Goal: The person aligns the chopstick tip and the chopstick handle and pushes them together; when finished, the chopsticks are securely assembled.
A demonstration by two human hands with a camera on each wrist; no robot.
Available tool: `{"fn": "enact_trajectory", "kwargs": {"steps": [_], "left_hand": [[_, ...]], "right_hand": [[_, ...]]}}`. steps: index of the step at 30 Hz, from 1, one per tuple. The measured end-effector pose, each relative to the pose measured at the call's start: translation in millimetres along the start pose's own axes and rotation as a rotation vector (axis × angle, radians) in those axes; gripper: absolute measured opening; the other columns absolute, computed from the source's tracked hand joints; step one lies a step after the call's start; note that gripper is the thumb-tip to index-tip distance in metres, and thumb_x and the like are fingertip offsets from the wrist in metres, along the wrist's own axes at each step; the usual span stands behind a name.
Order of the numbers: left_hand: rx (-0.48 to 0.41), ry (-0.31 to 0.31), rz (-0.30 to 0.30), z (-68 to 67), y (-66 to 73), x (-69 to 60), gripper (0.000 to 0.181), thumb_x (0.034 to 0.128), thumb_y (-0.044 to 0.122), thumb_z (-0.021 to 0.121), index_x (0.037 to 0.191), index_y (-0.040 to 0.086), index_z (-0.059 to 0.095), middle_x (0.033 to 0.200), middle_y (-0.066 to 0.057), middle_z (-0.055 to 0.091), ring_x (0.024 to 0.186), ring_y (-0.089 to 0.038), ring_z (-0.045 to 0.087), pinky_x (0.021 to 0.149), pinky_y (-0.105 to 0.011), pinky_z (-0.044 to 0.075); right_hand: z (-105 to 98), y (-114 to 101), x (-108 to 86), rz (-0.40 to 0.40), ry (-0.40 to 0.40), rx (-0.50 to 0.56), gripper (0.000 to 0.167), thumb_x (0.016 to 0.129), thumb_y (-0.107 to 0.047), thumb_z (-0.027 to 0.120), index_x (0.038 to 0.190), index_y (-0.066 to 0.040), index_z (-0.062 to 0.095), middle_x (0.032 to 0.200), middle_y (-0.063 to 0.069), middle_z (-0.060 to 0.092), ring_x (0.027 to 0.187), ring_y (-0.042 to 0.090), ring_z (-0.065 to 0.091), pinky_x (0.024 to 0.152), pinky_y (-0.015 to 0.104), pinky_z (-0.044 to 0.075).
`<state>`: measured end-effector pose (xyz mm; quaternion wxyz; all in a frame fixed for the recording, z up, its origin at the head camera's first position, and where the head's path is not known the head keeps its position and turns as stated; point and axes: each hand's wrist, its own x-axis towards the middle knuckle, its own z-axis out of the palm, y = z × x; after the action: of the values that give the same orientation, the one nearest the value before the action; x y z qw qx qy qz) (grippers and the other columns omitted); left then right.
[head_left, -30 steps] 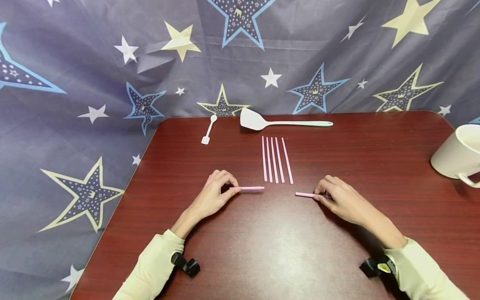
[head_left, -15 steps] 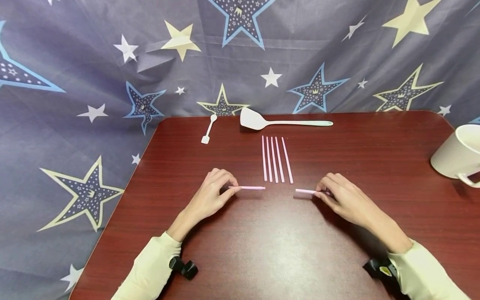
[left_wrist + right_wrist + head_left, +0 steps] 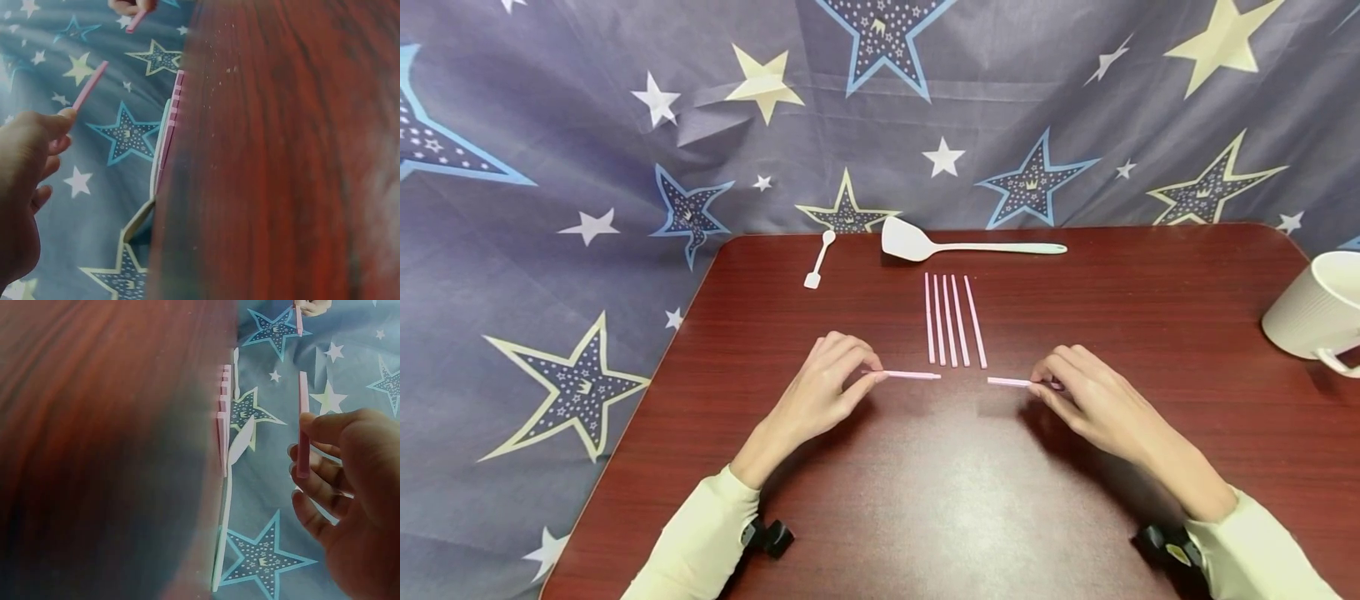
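Observation:
In the head view my left hand (image 3: 820,392) pinches one end of a thin pink stick (image 3: 913,375) between thumb and fingertips; its free end has a narrower tip and points right. Opposite, my right hand (image 3: 1090,404) pinches another pink stick (image 3: 1009,382), pointing left. A short gap parts the two facing ends. Both are held slightly above the tabletop. The right wrist view shows the thumb pressing the pink stick (image 3: 304,394) against the fingers, with the lower fingers loosely bent. Several matching pink sticks (image 3: 975,322) lie side by side just beyond the hands.
Behind the row lies a white spatula (image 3: 910,241) with a pale green handle end. A small white double-ended scoop (image 3: 820,260) is to its left. A cream mug (image 3: 1311,308) stands at the far right of the dark red table (image 3: 1150,308). Star-patterned cloth (image 3: 880,125) hangs behind.
My left hand's stick has shifted slightly right. The right stick has risen a little and is more level. The gap between their ends has narrowed; the sticks in the row have not moved.

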<state>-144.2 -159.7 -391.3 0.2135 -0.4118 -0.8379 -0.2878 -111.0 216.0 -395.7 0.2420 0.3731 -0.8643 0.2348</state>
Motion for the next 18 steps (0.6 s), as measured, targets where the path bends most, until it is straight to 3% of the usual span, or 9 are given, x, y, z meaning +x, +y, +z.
{"fn": "enact_trajectory", "kwargs": {"steps": [5, 18], "left_hand": [[0.013, 0.018, 0.036, -3.0, 7.7, 4.5, 0.011, 0.0921, 0.015, 0.078, 0.096, 0.011, 0.069, 0.099, 0.001, 0.066, 0.098, -0.022, 0.057, 0.083, -0.04, 0.042], [0.031, 0.062, 0.121, -8.8, 21.6, 22.4, 0.011, 0.091, 0.014, 0.079, 0.095, 0.012, 0.069, 0.098, 0.0, 0.066, 0.097, -0.022, 0.057, 0.08, -0.039, 0.041]], "right_hand": [[-3.9, -7.7, 4.9, -0.011, 0.022, -0.016, 0.044, 0.111, -0.045, 0.04, 0.096, -0.011, 0.064, 0.086, -0.007, 0.055, 0.081, 0.011, 0.049, 0.074, 0.026, 0.037], [-6.7, -21.4, 18.1, -0.043, 0.058, -0.005, 0.041, 0.111, -0.043, 0.044, 0.097, -0.011, 0.065, 0.089, -0.006, 0.06, 0.083, 0.012, 0.053, 0.076, 0.028, 0.04]]}}
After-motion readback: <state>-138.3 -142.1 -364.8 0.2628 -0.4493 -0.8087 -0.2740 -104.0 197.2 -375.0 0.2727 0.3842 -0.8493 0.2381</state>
